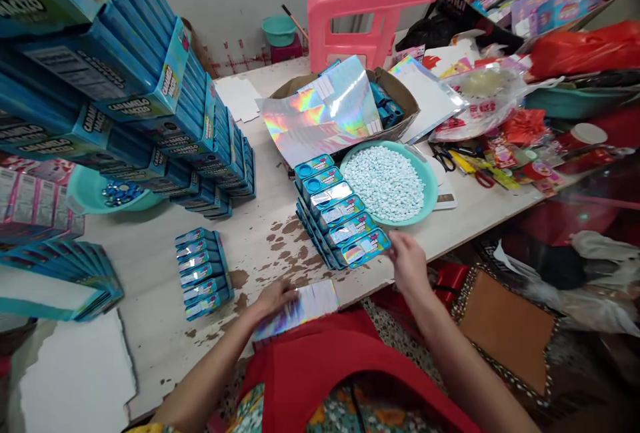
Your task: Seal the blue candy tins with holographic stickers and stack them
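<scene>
My left hand (276,299) is at the table's front edge, its fingers closed on a shiny holographic sticker sheet (317,303) that lies against the red apron. My right hand (407,256) pinches the right end of the nearest small blue candy case (367,247). That case belongs to a stepped row of blue cases (323,183), several with shiny strips across their tops. Right behind the row, a turquoise bowl (431,186) holds many small pale-blue candies (385,183). My right fingertips are partly hidden by the hand itself.
Tall stacks of blue display boxes (145,86) rise at the left. Another row of blue cases (203,273) stands on the table. Behind the bowl are a cardboard box (407,103) with holographic sheets (325,113) and a pink stool (325,3). Scissors (445,158) lie at the right.
</scene>
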Motion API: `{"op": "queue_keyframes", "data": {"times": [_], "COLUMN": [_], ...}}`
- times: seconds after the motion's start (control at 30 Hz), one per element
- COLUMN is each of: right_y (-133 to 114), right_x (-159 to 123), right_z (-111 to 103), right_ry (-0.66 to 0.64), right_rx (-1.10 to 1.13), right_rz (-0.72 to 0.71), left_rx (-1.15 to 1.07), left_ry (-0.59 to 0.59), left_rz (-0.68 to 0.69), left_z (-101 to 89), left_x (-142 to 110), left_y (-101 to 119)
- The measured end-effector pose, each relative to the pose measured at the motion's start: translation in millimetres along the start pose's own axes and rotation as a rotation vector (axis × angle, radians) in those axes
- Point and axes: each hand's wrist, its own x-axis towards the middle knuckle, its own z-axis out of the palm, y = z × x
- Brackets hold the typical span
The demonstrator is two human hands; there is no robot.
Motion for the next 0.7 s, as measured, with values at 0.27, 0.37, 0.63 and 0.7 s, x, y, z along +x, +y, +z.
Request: {"op": "queue_keyframes", "data": {"times": [0.27,0.37,0.63,0.7], "right_y": [99.5,99.7,113.1,108.2], "right_x": [-99.5,-97.6,-99.4,-99.0], "right_z": [52.1,86.2,82.2,82.0], "right_ry": [-0.929,-1.016,-1.117,-1.105], "right_rx": [-0.66,-0.919,-1.093,-1.088], "right_rz": [-0.467,-0.636,-0.782,-0.803], "left_rx": [-0.083,-0.063,-0.03,-0.018], "left_ry": [-0.071,-0.07,-0.041,-0.024], "left_rz": [-0.017,-0.006,-0.022,-0.031], "left_z": [15.7,12.1,18.2,20.6], "left_x": [2.6,5.5,11.9,13.6], "left_y": [-20.3,-17.1,-26.1,-26.7]}}
